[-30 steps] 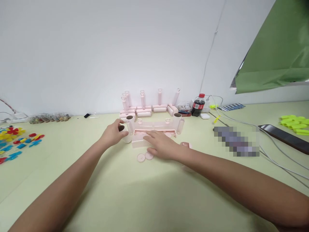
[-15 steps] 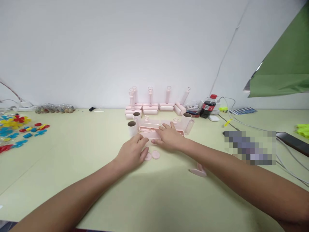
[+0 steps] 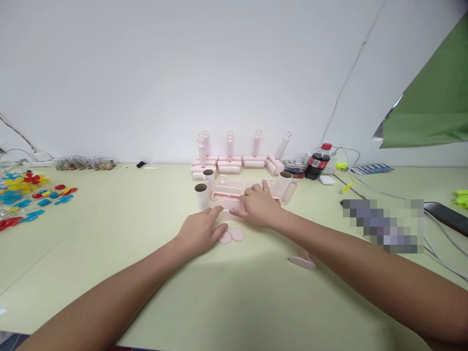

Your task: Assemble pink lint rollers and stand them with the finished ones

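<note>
My left hand (image 3: 200, 230) rests with its fingers stretched toward the near edge of a long pink lint-roller cover (image 3: 234, 205). Its thumb lies apart, beside a round pink end cap (image 3: 225, 237); another round cap (image 3: 237, 235) is to the right. My right hand (image 3: 258, 207) lies over the right part of the cover, fingers spread, and hides some of the pink parts beneath. Beyond the cover lies another pink cover (image 3: 228, 186). White paper rolls (image 3: 201, 196) stand upright on the left, with another roll (image 3: 283, 182) on the right.
Several assembled pink lint rollers (image 3: 254, 162) stand by the wall. A pink part with an oval end (image 3: 303, 263) sits under my right forearm. Further right are a cola bottle (image 3: 317, 163), cables and a phone (image 3: 446, 218). Colourful plastic pieces (image 3: 31, 187) lie far left.
The view has shifted slightly, so everything sits a little further right. My left fingers have straightened a little and spread from the thumb. My right hand stays over the cover.
</note>
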Action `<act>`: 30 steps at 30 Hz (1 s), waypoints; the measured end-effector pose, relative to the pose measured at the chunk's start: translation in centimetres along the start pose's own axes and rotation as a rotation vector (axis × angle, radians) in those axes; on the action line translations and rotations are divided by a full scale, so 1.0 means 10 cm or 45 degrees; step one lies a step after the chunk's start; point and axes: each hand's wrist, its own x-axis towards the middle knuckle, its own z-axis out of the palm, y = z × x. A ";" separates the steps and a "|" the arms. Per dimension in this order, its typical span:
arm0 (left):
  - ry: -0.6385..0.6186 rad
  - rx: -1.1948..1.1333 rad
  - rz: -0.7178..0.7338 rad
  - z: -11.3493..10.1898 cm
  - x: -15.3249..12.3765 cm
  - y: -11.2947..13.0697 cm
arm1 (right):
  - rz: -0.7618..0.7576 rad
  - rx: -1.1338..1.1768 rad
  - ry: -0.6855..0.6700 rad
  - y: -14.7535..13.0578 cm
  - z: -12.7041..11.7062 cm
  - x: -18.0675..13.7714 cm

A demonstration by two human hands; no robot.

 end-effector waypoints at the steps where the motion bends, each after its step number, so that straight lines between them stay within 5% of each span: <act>1: 0.000 0.003 -0.002 0.00 0.00 0.00 | 0.008 0.003 -0.008 -0.01 -0.01 0.01; 22: -0.035 -0.019 -0.043 0.00 0.07 -0.03 | 0.078 -0.031 -0.063 0.04 -0.09 0.23; 26: -0.013 -0.006 -0.001 -0.02 0.03 0.02 | 0.119 -0.026 0.046 0.00 -0.21 0.06; 30: -0.079 -0.034 0.111 -0.12 -0.05 0.06 | -0.107 0.082 -0.037 -0.20 -0.33 -0.30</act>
